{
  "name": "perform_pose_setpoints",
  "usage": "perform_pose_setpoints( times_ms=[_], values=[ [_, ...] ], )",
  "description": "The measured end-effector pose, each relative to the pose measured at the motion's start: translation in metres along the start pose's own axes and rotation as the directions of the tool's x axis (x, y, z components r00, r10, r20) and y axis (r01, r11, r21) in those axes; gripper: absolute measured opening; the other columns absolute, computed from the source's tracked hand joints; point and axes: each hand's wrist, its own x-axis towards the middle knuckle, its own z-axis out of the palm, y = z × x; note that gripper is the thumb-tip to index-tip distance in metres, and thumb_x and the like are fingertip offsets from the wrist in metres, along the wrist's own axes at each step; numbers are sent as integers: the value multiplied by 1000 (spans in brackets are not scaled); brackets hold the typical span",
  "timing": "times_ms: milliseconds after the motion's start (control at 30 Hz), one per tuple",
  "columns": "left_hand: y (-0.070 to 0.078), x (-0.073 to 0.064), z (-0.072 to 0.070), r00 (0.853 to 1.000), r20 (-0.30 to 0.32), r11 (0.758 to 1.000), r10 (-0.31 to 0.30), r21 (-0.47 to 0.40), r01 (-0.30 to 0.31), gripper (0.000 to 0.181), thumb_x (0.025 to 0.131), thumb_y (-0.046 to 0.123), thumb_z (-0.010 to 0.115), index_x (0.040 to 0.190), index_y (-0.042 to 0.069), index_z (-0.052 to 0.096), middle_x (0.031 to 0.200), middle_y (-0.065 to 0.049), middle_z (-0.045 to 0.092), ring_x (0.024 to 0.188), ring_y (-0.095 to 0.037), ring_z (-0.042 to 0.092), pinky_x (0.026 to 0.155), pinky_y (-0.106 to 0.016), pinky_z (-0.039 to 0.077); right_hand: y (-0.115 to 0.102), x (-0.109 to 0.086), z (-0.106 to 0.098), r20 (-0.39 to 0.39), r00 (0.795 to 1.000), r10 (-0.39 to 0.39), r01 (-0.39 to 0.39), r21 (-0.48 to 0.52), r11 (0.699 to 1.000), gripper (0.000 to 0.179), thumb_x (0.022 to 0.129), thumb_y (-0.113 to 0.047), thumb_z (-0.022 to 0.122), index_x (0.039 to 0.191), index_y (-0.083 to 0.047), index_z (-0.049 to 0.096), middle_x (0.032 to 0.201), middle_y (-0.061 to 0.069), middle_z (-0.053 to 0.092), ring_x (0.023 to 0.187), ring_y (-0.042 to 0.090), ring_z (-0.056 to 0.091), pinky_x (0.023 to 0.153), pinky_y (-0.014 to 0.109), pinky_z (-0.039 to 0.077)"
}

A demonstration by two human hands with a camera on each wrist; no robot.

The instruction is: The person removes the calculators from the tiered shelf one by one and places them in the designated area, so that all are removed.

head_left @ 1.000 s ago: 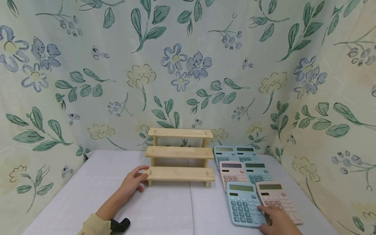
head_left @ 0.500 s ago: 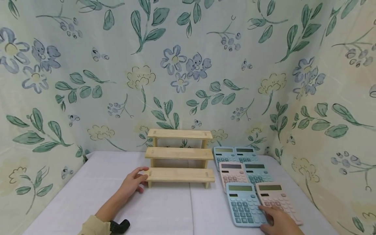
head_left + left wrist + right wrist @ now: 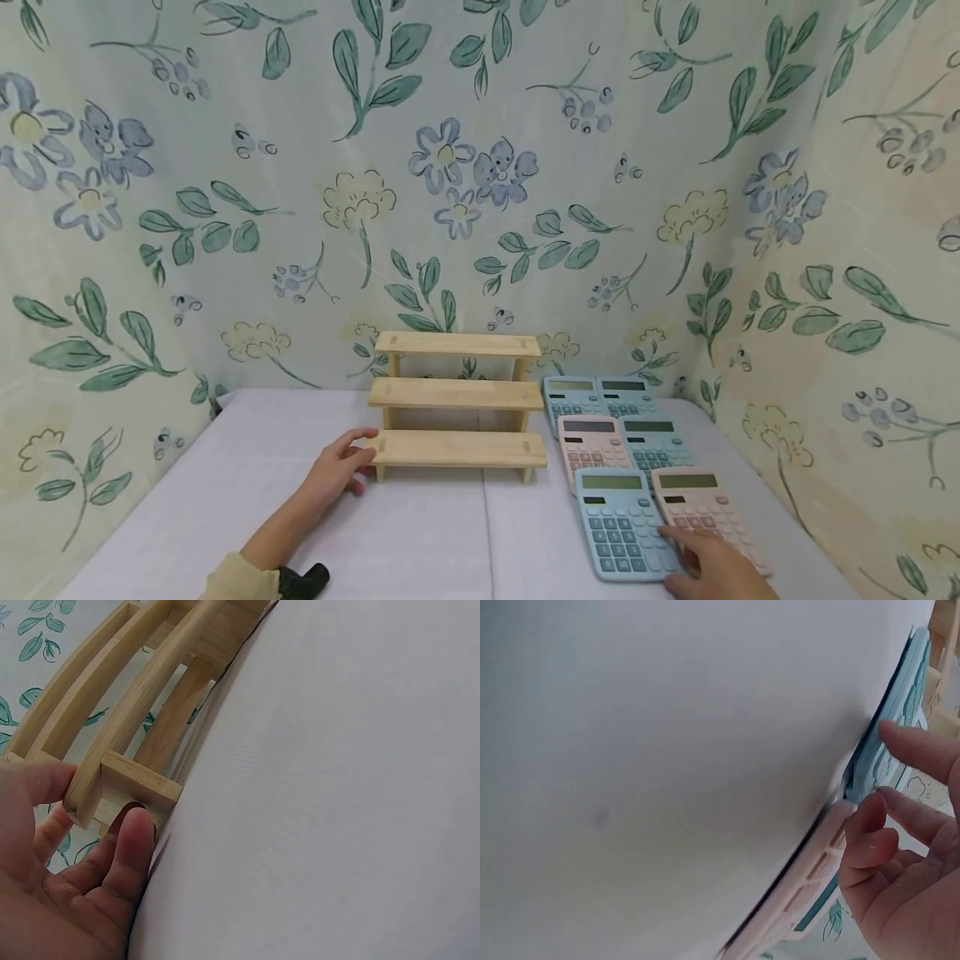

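A three-tier wooden display stand (image 3: 454,393) stands against the back wall. My left hand (image 3: 330,471) is at the left end of its lowest step; in the left wrist view the thumb and index finger (image 3: 52,781) pinch the board end, the lower fingers curling beside its leg. A blue calculator (image 3: 618,529) lies flat in the front row at the right. My right hand (image 3: 716,562) holds its front right corner, index finger at the right side and thumb at the near edge. In the right wrist view the other fingers (image 3: 874,829) curl beside a pink calculator (image 3: 795,885).
Behind the held calculator lie another pink calculator (image 3: 592,442), a blue one (image 3: 654,440) and two more blue ones at the back, one of them the left calculator (image 3: 572,396). White cloth (image 3: 420,542) covers the table. Patterned curtains (image 3: 450,275) enclose it.
The head view has tilted up slightly, so everything sits a little lower in it. Both hands keep their places on the stand and the blue calculator.
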Motion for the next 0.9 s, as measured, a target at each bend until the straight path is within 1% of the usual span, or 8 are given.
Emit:
perform_pose_setpoints(
  times_ms=[67,233,300,433,533,700,833,900],
  values=[
    [0,0,0,1000,0,1000,0,3,0,41,100,24,61,140,16,54,101,-11,66,78,-22,60,60,-33,54,5,1,-3,-7,1000,-11,11,21,1000,81,65,-43,89,135,-11,63,107,7,66,84,23,55,80,52,55],
    [0,1,0,1000,-6,1000,2,-3,-2,41,100,24,61,139,16,55,102,-11,66,79,-22,60,60,-33,54,21,-2,-19,-51,997,-57,61,88,994,81,68,-45,88,137,-12,61,97,3,61,82,19,53,71,39,53],
    [0,1,0,1000,-9,1000,4,-7,-4,41,99,23,61,139,16,55,101,-11,66,79,-22,61,60,-33,54,26,-3,-26,-61,996,-68,73,98,993,81,70,-47,86,137,-10,60,96,3,59,82,18,53,68,35,49],
    [-2,0,1,1000,-14,1000,2,-12,-2,40,99,22,62,138,16,56,100,-10,67,79,-22,61,59,-33,54,36,-4,-38,-77,995,-62,69,102,992,86,71,-53,84,138,-6,58,107,7,63,86,18,57,70,35,51],
    [-3,0,2,1000,-16,1000,-3,-10,2,40,99,22,62,138,16,56,99,-10,66,77,-21,61,59,-33,54,48,-2,-46,-81,995,-55,63,106,992,92,73,-59,81,140,-3,54,116,14,63,91,20,61,72,40,53],
    [-3,0,1,1000,-15,1000,-1,-13,1,40,99,23,62,138,16,56,99,-11,66,75,-22,61,58,-33,54,72,5,-55,-38,999,6,-2,122,993,104,67,-66,81,144,-3,49,121,24,60,93,26,62,71,44,53],
    [-2,0,1,1000,-9,1000,-2,-15,2,41,99,24,62,138,16,56,99,-10,66,77,-22,61,59,-33,54,89,12,-59,-7,998,64,-62,159,985,111,64,-66,83,147,-3,44,123,33,54,98,38,60,71,49,53],
    [-2,0,0,1000,-8,1000,-2,-14,2,41,99,24,62,138,16,56,99,-10,66,77,-22,61,59,-33,54,97,15,-60,29,996,88,-92,212,973,113,64,-63,83,149,-3,41,127,38,49,102,46,57,72,51,54]
  ],
)
